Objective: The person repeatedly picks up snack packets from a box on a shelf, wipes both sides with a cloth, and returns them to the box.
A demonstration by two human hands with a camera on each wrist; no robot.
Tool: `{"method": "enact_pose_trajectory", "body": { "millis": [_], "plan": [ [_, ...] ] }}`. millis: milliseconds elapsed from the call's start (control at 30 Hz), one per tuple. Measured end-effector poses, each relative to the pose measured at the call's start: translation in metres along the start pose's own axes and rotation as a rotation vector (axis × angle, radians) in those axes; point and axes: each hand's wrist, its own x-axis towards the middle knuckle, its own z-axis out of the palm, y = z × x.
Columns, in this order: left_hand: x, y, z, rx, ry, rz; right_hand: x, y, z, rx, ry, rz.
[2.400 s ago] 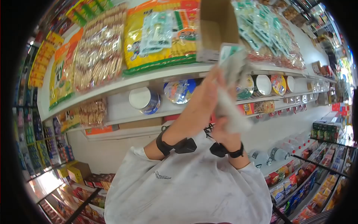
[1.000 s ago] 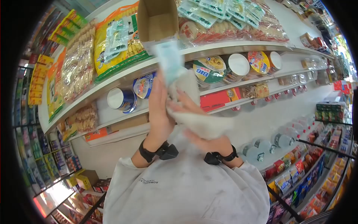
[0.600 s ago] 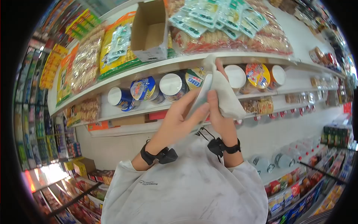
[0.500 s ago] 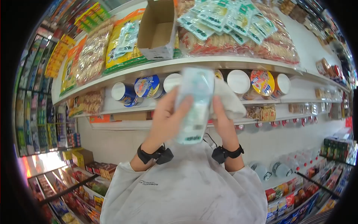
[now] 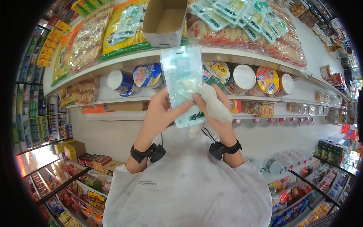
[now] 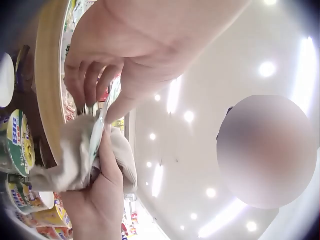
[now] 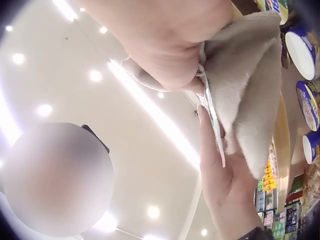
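Note:
A clear and pale green flat packet (image 5: 183,72) stands upright in front of the chest in the head view. My left hand (image 5: 160,115) pinches its left edge, thumb across the near face. My right hand (image 5: 217,117) pinches its lower right side with the thumb and also holds a whitish cloth (image 5: 216,106). In the left wrist view the cloth (image 6: 77,150) lies against the packet's far side, and the packet (image 6: 98,135) is seen edge-on between both hands. The right wrist view shows the cloth (image 7: 245,85) hanging from my right hand (image 7: 170,45).
An open cardboard box (image 5: 165,20) stands on the upper shelf (image 5: 132,58), between a yellow bag (image 5: 121,41) and a pile of similar green packets (image 5: 242,17). Tubs and noodle cups (image 5: 244,77) line the shelf below. Bottles (image 5: 275,165) stand low on the right.
The packet has risen slightly and come upright with its print in clearer view. The cloth, earlier behind its right side, now hangs over my right hand. Both hands still hold on.

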Motion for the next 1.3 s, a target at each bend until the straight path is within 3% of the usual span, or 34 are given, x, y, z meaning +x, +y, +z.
{"method": "enact_pose_trajectory", "body": {
  "millis": [67,300,333,433,633,867,967,1033,1133,1233,1300],
  "plan": [
    [0.001,-0.003,-0.01,-0.047,-0.04,-0.025,-0.001,0.002,0.008,-0.098,0.043,-0.102],
    [0.006,-0.002,-0.045,-0.106,-0.049,-0.047,0.007,-0.004,0.018,-0.305,0.101,-0.174],
    [0.006,-0.002,-0.051,-0.111,-0.053,-0.056,0.007,-0.006,0.022,-0.199,0.128,-0.056],
    [0.006,-0.007,-0.07,-0.147,-0.11,-0.065,0.015,-0.018,0.037,-0.129,0.136,-0.003],
    [0.016,-0.002,-0.109,-0.113,-0.156,-0.087,0.048,-0.031,0.071,-0.375,-0.011,-0.138],
    [0.035,-0.008,-0.142,-0.066,-0.216,-0.099,0.065,-0.032,0.095,-0.445,-0.013,-0.086],
    [0.045,-0.004,-0.15,-0.04,-0.292,-0.228,0.067,-0.032,0.101,-0.469,0.017,-0.059],
    [0.047,-0.006,-0.153,0.038,-0.305,-0.193,0.065,-0.034,0.102,-0.429,0.043,-0.036],
    [0.051,-0.004,-0.146,0.073,-0.312,-0.037,0.061,-0.028,0.085,-0.593,-0.036,-0.128],
    [0.052,-0.008,-0.152,0.189,-0.183,0.026,0.067,-0.034,0.061,-0.397,0.023,-0.22],
    [0.048,0.007,-0.141,-0.136,-0.112,0.062,0.065,-0.032,0.025,-0.415,0.173,-0.165]
  ]
}}
